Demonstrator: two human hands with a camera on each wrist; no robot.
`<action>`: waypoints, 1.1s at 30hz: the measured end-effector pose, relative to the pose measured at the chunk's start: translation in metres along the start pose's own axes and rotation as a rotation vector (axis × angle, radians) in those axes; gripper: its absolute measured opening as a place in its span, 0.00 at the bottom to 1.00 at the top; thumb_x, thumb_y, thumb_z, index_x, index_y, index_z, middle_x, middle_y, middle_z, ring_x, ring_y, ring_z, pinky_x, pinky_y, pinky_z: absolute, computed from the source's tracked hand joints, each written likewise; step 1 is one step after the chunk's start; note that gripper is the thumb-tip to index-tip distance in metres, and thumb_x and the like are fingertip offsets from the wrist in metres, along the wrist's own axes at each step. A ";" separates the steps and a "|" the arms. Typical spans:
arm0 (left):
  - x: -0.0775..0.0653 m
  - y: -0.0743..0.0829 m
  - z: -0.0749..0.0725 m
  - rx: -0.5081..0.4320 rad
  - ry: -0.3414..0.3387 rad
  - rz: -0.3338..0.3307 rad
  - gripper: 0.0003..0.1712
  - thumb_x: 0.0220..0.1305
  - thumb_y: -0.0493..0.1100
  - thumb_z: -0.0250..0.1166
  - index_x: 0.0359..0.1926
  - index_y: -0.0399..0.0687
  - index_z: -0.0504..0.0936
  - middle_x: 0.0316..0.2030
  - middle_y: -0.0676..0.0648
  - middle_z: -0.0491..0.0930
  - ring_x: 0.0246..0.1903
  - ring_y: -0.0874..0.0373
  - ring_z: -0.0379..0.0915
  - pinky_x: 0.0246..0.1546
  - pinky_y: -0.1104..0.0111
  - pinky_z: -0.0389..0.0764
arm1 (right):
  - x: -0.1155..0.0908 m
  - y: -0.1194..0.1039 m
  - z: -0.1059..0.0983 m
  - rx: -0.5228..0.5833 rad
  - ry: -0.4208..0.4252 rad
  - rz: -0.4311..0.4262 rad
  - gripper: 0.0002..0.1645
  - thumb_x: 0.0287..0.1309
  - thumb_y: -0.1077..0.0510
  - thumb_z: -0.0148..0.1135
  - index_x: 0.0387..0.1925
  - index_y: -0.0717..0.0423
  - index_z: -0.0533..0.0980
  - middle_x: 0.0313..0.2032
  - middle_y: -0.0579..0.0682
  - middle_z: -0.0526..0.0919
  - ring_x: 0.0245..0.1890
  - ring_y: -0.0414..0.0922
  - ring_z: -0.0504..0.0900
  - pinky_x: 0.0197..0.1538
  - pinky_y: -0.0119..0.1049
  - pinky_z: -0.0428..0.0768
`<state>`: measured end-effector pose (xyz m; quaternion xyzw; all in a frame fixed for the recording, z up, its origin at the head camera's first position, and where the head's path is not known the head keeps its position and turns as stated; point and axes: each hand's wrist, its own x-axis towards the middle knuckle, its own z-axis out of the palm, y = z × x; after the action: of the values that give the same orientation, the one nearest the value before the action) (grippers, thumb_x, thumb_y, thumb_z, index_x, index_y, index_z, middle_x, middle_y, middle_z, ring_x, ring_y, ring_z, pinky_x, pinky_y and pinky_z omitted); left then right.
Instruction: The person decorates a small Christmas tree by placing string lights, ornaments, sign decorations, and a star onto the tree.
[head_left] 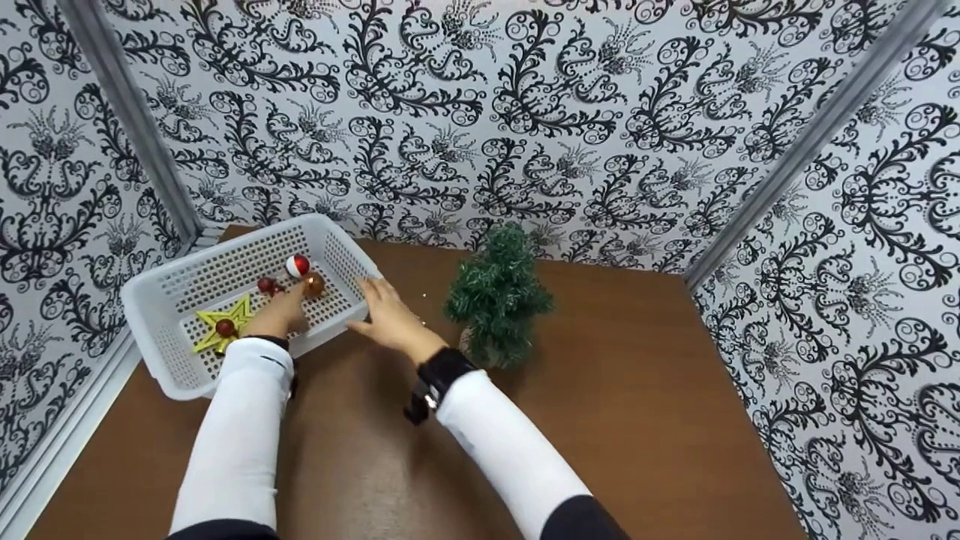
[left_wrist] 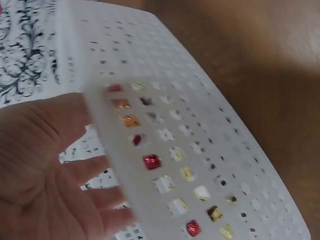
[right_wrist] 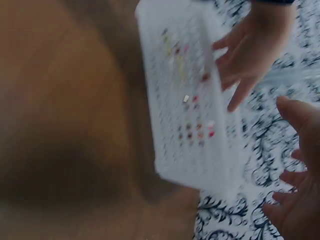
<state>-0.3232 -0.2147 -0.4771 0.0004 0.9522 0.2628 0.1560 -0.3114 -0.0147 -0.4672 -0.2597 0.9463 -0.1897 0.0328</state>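
My left hand (head_left: pixel 277 315) reaches over the front rim into a white perforated plastic basket (head_left: pixel 341 251), fingertips close to a shiny orange ball ornament (head_left: pixel 313 284). In the right wrist view the fingers of this left hand (right_wrist: pixel 255 47) are spread and extended. Beside the orange ball lie a red-and-white ball (head_left: pixel 298 265) and a small dark red ball (head_left: pixel 265 285). A yellow star (head_left: pixel 241 309) with another red ball (head_left: pixel 225 327) over it sits at the basket's left end. My right hand (head_left: pixel 390 319), fingers apart, is at the basket's right end, holding nothing.
A small green artificial Christmas tree (head_left: pixel 499 289) stands on the brown wooden table (head_left: pixel 622 390), to the right of the right hand. Black-and-white patterned walls (head_left: pixel 480 112) enclose the table at the back and sides, close behind the basket.
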 end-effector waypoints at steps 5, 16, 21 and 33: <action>0.010 -0.002 0.010 0.029 0.045 0.041 0.30 0.45 0.28 0.56 0.53 0.23 0.62 0.48 0.24 0.67 0.45 0.38 0.66 0.48 0.51 0.68 | 0.018 0.003 0.011 -0.054 -0.067 0.013 0.49 0.50 0.41 0.59 0.67 0.54 0.49 0.66 0.57 0.51 0.66 0.52 0.49 0.66 0.38 0.51; 0.002 0.007 -0.001 0.005 0.206 0.098 0.14 0.63 0.39 0.49 0.32 0.33 0.78 0.29 0.37 0.78 0.30 0.46 0.74 0.34 0.57 0.74 | 0.027 -0.001 0.020 0.037 -0.061 -0.043 0.48 0.49 0.45 0.63 0.65 0.61 0.52 0.64 0.57 0.57 0.65 0.49 0.54 0.65 0.34 0.53; -0.006 0.026 -0.011 0.078 0.267 0.132 0.18 0.68 0.47 0.45 0.42 0.40 0.77 0.39 0.37 0.78 0.38 0.41 0.73 0.39 0.50 0.72 | 0.029 0.000 0.025 0.253 -0.007 -0.034 0.51 0.47 0.50 0.65 0.65 0.65 0.49 0.63 0.59 0.58 0.63 0.47 0.57 0.64 0.30 0.53; -0.041 0.085 -0.012 0.173 0.421 0.341 0.16 0.61 0.49 0.52 0.34 0.44 0.82 0.38 0.39 0.79 0.37 0.41 0.74 0.37 0.49 0.72 | 0.066 0.026 0.072 0.491 0.234 -0.125 0.50 0.43 0.55 0.69 0.64 0.63 0.53 0.61 0.56 0.63 0.61 0.43 0.61 0.63 0.30 0.57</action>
<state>-0.2947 -0.1507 -0.4122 0.1193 0.9687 0.1972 -0.0924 -0.3691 -0.0516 -0.5418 -0.2781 0.8515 -0.4437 -0.0267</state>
